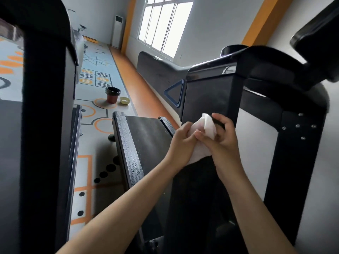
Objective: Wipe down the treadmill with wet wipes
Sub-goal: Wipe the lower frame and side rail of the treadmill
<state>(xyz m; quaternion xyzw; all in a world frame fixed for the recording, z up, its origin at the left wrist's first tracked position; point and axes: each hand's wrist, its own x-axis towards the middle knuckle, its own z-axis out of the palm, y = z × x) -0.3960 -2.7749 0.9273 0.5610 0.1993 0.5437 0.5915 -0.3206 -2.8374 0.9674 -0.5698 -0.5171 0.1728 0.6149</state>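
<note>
A white wet wipe point(208, 125) is bunched between both hands in front of the black treadmill's upright frame point(207, 96). My left hand point(181, 143) grips the wipe's lower part from the left. My right hand point(222, 138) holds its upper part with curled fingers, the thumb crossing toward the left hand. The hands touch each other over the wipe. The treadmill's dusty belt point(148, 140) and ribbed side rail point(128, 149) lie below and to the left. Part of the wipe is hidden by the fingers.
Another black machine's post point(44, 107) fills the left. A red bin with a black liner point(112, 95) and a small yellow bowl point(124, 100) stand on the patterned floor beyond. A bright window point(165, 24) and orange floor strip point(145, 94) run along the right wall.
</note>
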